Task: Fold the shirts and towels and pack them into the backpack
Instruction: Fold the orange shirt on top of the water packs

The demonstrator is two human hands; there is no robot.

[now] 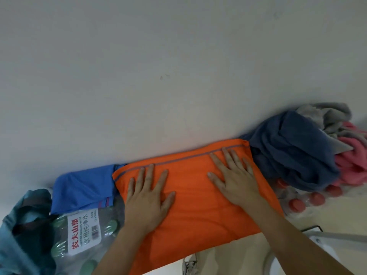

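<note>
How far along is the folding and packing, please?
Done: the blue garment lies folded. In hand: left hand and right hand press flat on the folded orange towel. Left: the blue, grey and pink heap is unfolded, and both folded pieces sit outside the teal backpack.

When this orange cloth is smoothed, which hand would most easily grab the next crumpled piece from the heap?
Probably the right hand. It lies flat on the folded orange cloth right beside the crumpled dark blue garment; the left hand lies farther off, nearer the folded blue shirt.
</note>
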